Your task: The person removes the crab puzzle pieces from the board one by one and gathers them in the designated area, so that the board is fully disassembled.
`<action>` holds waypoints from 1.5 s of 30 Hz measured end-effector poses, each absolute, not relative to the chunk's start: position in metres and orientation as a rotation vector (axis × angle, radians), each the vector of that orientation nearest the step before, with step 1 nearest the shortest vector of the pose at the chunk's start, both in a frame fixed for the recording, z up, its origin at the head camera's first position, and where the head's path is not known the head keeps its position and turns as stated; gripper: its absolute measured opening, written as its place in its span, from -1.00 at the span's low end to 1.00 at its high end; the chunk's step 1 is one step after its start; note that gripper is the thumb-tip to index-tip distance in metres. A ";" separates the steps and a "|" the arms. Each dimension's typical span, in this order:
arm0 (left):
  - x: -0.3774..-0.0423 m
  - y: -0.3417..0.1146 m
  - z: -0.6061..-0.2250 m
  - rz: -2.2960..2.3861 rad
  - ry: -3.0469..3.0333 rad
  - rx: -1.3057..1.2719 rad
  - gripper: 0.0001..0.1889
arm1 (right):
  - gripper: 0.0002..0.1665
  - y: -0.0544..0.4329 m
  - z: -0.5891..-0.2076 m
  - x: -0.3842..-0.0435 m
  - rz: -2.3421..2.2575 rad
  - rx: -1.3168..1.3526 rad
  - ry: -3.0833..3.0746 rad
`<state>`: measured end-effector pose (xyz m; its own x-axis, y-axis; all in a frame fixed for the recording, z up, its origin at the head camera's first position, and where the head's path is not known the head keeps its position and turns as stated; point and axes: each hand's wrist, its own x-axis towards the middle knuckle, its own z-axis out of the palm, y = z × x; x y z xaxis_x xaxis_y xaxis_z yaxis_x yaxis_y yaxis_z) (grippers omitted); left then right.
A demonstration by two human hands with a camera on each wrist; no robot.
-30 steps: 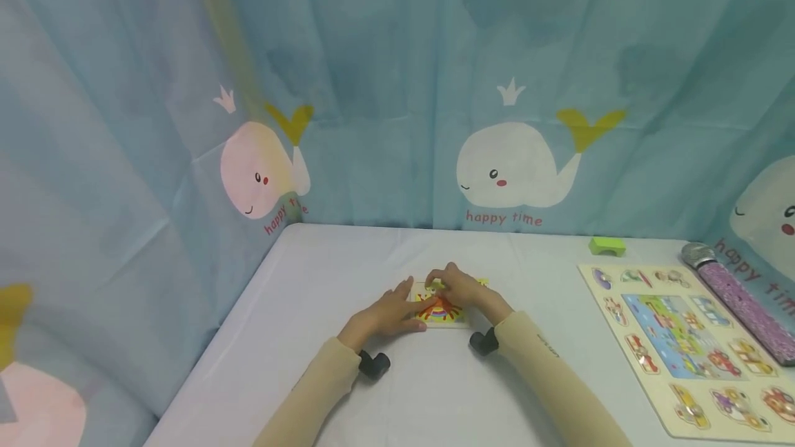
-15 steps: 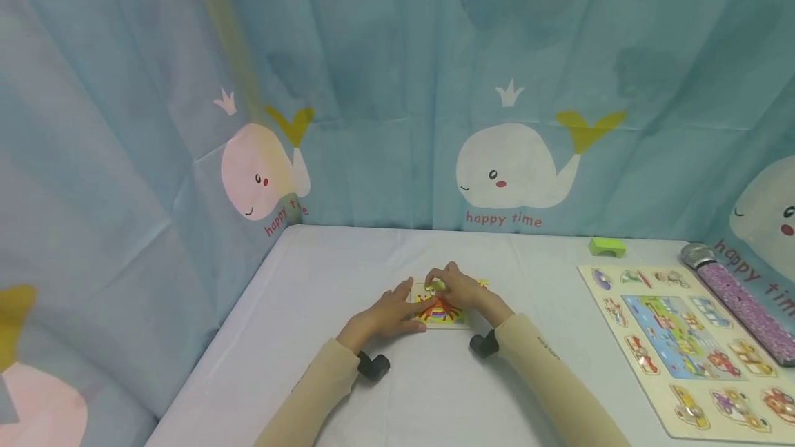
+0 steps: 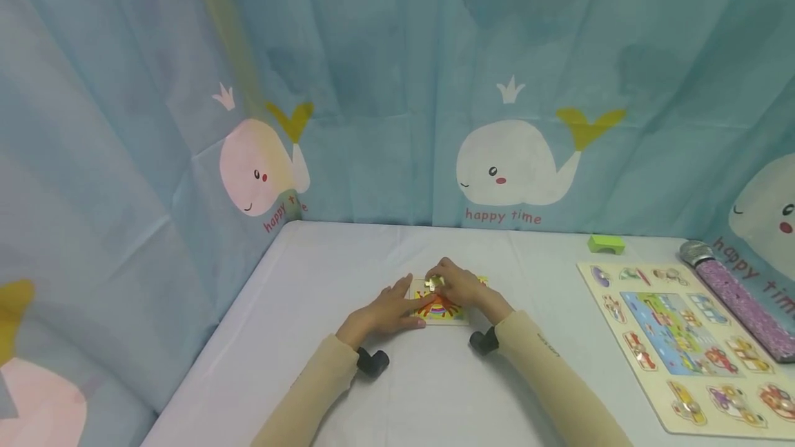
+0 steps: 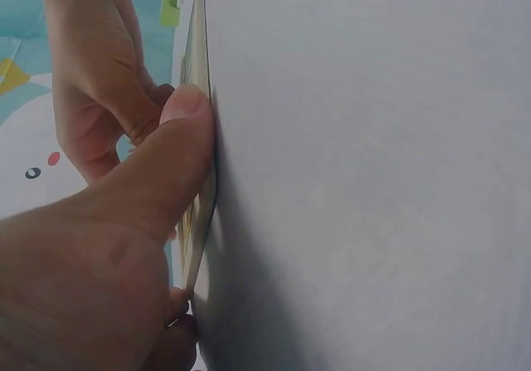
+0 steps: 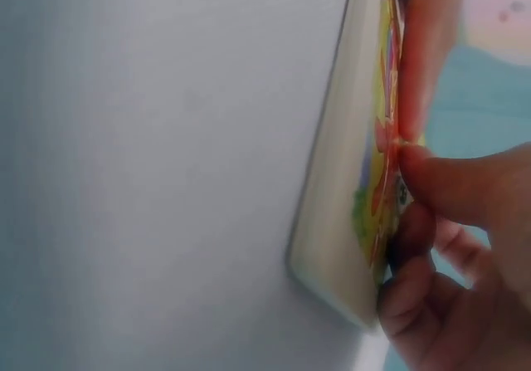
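A small wooden jigsaw board (image 3: 456, 321) with an orange-red crab and rainbow stripes lies on the white table. My left hand (image 3: 388, 310) rests at its left side with fingers spread, one straight finger across the crab picture. The left thumb (image 4: 178, 139) presses along the near edge in the left wrist view. My right hand (image 3: 461, 285) is over the board's upper part, pinching a small pale yellow-and-white puzzle piece (image 3: 433, 283) between thumb and fingers. The right wrist view shows the right thumb (image 5: 448, 184) close over the board's face, meeting a left fingertip there.
At the right lies a large wooden peg puzzle board (image 3: 652, 392) with picture pieces. Beyond it is a glittery pink microphone (image 3: 742, 299). A green arch block (image 3: 606, 244) stands near the back edge. A blue whale-print curtain (image 3: 385, 123) hangs behind and at the left.
The puzzle piece at my right fingertips has shifted and tilted slightly, showing more of its pale face. My left hand keeps its place on the board.
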<state>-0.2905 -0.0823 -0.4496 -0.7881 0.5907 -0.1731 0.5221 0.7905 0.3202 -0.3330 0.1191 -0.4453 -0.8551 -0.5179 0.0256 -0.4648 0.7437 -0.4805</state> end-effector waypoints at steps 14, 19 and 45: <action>-0.290 -0.081 -0.446 0.384 2.700 0.811 -0.39 | -0.69 0.127 -0.445 -0.339 -0.962 -0.596 2.813; -0.289 -0.081 -0.446 0.394 2.707 0.801 -0.39 | -0.85 0.141 -0.446 -0.348 -1.147 -0.535 2.745; -0.293 -0.081 -0.446 0.434 2.678 0.796 -0.37 | -0.75 0.260 -0.434 -0.350 -1.106 0.007 2.712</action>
